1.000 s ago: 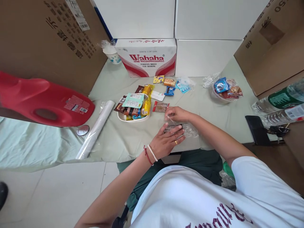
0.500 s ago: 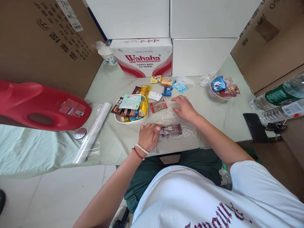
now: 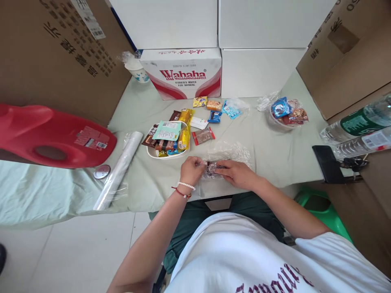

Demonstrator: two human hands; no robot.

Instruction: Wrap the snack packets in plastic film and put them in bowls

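Note:
A brown snack packet [image 3: 210,170] lies at the table's front edge, in or under a crinkled clear plastic bag [image 3: 233,151]. My left hand [image 3: 192,171], with beads and a red cord on its wrist, pinches the bag's left side by the packet. My right hand [image 3: 236,174] rests its outstretched fingers on the packet's right part, hiding it. Beyond them lies a red-and-brown snack packet [image 3: 203,136]. To the left, a white tub [image 3: 152,154] is heaped with wrapped snacks, a pale green packet [image 3: 167,131] on top.
Several small snacks, including a blue packet [image 3: 215,116], lie before the Wahaha box [image 3: 185,77]. A bowl of snacks [image 3: 281,124] stands right, with bottles [image 3: 360,122] and a phone [image 3: 327,164] beyond. Left are a plastic film roll [image 3: 119,171] and a red jug [image 3: 61,136].
My right hand has come down and nearer, from above the bag onto the brown packet. The bag's far part is now bunched up. My left fingers have curled into a pinch.

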